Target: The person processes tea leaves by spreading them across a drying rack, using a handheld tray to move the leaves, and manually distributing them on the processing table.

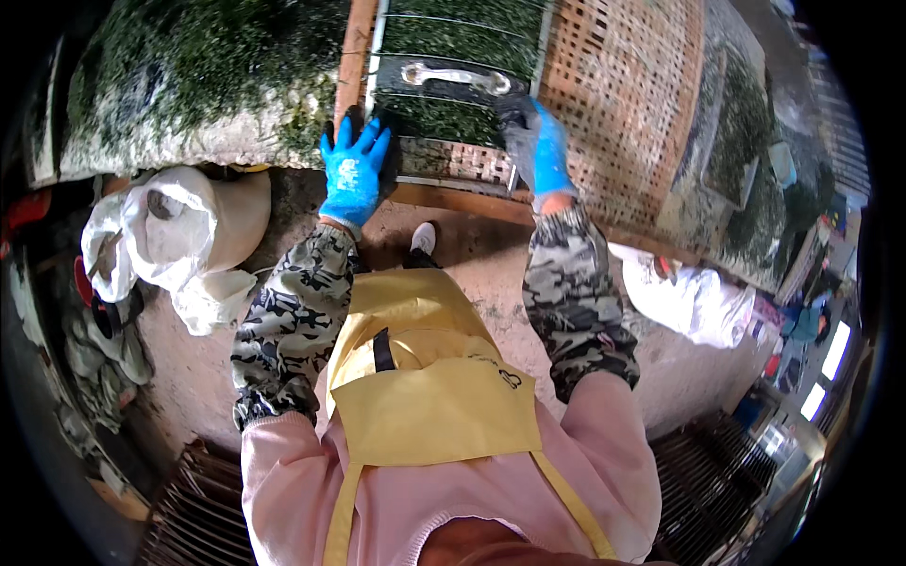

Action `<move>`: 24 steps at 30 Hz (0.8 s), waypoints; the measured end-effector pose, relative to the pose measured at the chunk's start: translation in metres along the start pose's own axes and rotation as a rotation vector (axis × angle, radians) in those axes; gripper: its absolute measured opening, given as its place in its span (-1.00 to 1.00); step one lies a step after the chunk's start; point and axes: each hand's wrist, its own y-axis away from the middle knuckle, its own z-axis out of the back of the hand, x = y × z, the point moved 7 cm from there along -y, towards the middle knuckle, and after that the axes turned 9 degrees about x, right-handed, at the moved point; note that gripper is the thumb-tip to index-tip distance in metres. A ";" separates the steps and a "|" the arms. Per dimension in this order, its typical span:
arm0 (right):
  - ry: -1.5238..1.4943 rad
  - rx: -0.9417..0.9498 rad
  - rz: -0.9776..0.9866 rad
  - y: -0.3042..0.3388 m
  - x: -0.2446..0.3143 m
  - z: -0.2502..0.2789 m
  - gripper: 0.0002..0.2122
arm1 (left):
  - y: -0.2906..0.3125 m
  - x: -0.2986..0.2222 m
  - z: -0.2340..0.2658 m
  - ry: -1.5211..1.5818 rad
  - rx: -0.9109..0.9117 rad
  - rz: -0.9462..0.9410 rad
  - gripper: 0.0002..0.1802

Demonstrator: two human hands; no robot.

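Note:
A rectangular metal frame [375,58] with thin cross wires lies over dark green, finely chopped leafy material [462,38] on the work table. Across it sits a dark board [453,91] with a pale, worn handle [455,75]. My left hand [355,170], in a blue glove with a dark palm, spreads its fingers at the frame's near left corner, holding nothing. At the frame's right side, near the board's end, my right hand [538,146] in a matching glove has its dark fingers bent together over the rail. Its fingertips are partly hidden.
A perforated tan mat [613,113] covers the table's right part. More green material [208,66] is heaped at the left. White sacks [184,231] stand below left, and another white sack [694,302] lies below right. Dark slatted racks [717,472] flank me. A person [802,325] is far right.

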 end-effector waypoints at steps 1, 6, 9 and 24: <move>-0.007 -0.034 0.085 0.001 0.017 -0.010 -0.78 | 0.003 -0.003 0.011 0.019 -0.110 -0.047 -0.46; 1.299 -0.052 0.679 -0.018 0.084 -0.103 -0.65 | 0.025 -0.012 0.018 0.158 -0.279 -0.026 -0.53; 1.483 0.184 0.546 -0.049 0.070 -0.115 -0.65 | 0.043 -0.015 0.019 0.207 -0.332 -0.034 -0.55; 1.269 0.404 0.614 -0.015 0.034 -0.122 -0.74 | 0.109 -0.004 0.011 0.190 -0.241 0.165 -0.61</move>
